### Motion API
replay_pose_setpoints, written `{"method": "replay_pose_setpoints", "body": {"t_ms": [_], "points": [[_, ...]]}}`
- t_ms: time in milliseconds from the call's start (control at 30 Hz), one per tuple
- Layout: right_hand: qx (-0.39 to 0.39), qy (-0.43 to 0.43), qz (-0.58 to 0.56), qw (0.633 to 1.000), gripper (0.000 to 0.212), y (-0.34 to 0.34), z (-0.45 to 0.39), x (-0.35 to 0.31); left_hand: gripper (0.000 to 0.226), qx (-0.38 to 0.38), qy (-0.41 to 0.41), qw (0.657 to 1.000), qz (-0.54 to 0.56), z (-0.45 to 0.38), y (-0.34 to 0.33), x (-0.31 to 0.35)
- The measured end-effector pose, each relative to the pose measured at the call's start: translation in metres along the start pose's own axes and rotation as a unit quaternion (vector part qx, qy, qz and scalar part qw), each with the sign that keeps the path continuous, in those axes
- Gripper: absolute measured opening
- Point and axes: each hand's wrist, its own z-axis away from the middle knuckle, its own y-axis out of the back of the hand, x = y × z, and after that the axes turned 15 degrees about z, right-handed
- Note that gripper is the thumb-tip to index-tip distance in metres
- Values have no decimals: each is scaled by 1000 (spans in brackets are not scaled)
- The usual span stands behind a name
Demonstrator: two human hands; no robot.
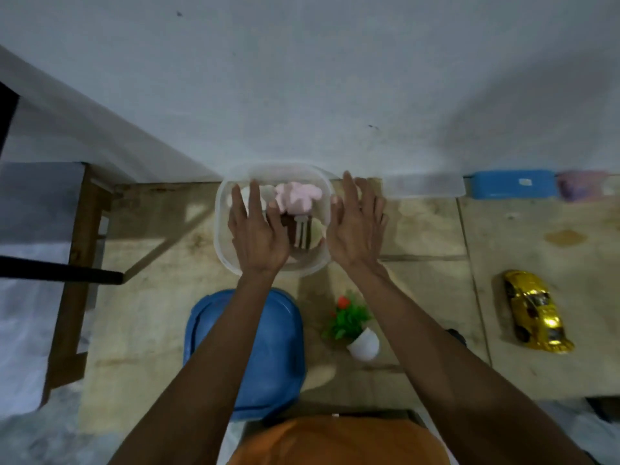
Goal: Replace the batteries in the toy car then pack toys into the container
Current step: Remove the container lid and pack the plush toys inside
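Both hands were stretched forward over the wooden table (pixel 151 330), fingers straight and spread, holding nothing. The left hand (pixel 256 234) hovered flat above the left half of the clear container (pixel 221 209), its fingertips reaching toward 12 o'clock over the toys inside. The right hand (pixel 355 229) was just beside the container's right rim, at about 3 o'clock from its centre, palm turned slightly inward; whether it touched the rim could not be told. The two hands were apart, with the open middle of the container between them.

The container stood against the wall (pixel 335 78) at 12 o'clock from the person. Inside it, between the hands, a pink soft toy (pixel 297 194) lay toward the far side, and a brown-and-white striped piece (pixel 300 234) lay nearer, at 6 o'clock from the pink one.

The blue lid (pixel 275 357) lay on the table near the person, at 6 o'clock from the container, partly under the left forearm. A small plant toy in a white pot (pixel 355 325) stood tilted between the forearms, at about 5 o'clock from the container. The gold toy car (pixel 535 312) lay well apart from both hands, at about 4 o'clock from the right hand. Along the wall at 2 o'clock lay a clear lid (pixel 424 186), then a blue box (pixel 513 184).
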Motion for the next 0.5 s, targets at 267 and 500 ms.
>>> {"method": "replay_pose_setpoints", "body": {"t_ms": [267, 500], "points": [[56, -88, -35, 994, 43, 25, 77, 158, 53, 29, -51, 997, 45, 137, -44, 33], [-55, -205, -19, 977, 62, 3, 166, 251, 84, -2, 220, 975, -40, 229, -95, 23]]}}
